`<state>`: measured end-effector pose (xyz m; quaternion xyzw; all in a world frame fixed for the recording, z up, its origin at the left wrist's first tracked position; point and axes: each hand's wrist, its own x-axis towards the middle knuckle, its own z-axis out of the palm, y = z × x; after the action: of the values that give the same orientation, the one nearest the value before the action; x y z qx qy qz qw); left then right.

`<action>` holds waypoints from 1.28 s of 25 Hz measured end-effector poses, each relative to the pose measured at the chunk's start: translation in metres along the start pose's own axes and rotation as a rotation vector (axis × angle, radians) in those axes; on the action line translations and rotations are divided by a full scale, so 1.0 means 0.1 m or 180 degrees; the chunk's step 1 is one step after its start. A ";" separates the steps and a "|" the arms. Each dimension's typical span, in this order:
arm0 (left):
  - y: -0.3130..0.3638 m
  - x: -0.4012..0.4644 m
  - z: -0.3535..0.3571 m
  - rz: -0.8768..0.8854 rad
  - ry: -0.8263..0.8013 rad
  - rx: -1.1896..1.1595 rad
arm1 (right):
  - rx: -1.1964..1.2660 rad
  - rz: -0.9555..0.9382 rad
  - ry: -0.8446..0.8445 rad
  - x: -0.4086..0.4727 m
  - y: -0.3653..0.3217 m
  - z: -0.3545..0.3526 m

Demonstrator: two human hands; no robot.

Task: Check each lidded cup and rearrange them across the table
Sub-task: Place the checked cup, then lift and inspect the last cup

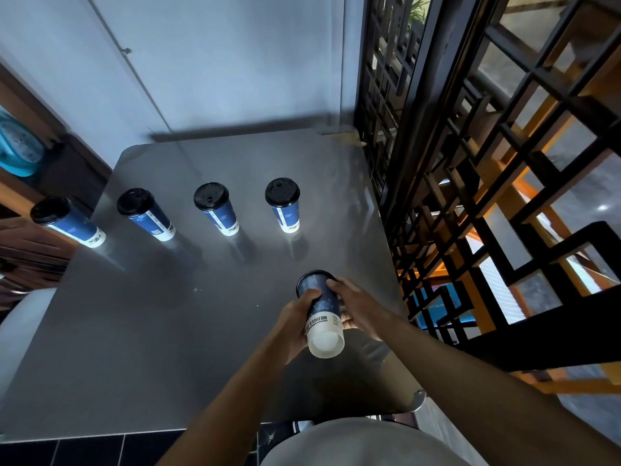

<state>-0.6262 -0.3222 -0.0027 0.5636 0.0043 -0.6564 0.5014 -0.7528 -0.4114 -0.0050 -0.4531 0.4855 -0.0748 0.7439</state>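
Where the head view looks down, I see the broad grey brushed-metal table (pixel 161 314) filling the middle of the frame, its far edge meeting a pale blue wall (pixel 208 62) at the top. A black lattice screen with orange wooden framing (pixel 504 196) takes up the whole right side. At the left edge a round turquoise object (pixel 16 146) sits on dark wooden shelving, too blurred for me to name. Across the table's far half, four tall blue-and-white paper cups with black plastic lids stand upright and well apart in a row: the leftmost cup (pixel 67 222) at the table's left edge, the second cup (pixel 146 213) right of it, the third cup (pixel 215 208) near the centre, and the fourth cup (pixel 283 204) right of centre. Lower and right of centre, a fifth blue-and-white lidded paper cup (pixel 322 314) is lifted off the table and tipped, its white base turned toward the camera and its black lid pointing away. My left hand (pixel 297 326) wraps its fingers and thumb round the cup's left side near the base. My right hand (pixel 359 307) curls over the cup's right side, fingertips reaching up by the lid rim. Both hands grasp it together.
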 end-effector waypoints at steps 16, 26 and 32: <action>0.13 -0.20 0.15 -0.0032 0.0168 -0.0133 | 0.0038 -0.0160 0.0039 0.02 -0.02 0.01; 0.07 -0.11 0.09 0.0538 0.0868 0.1202 | -0.0064 -0.0220 0.0058 0.02 0.02 0.05; 0.05 -0.11 0.04 0.0564 0.0512 0.0029 | 0.0088 -0.0147 -0.0025 -0.04 -0.03 0.07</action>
<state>-0.6276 -0.3200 0.0096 0.6149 -0.0082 -0.5622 0.5529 -0.7486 -0.4062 0.0006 -0.4542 0.4709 -0.0968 0.7500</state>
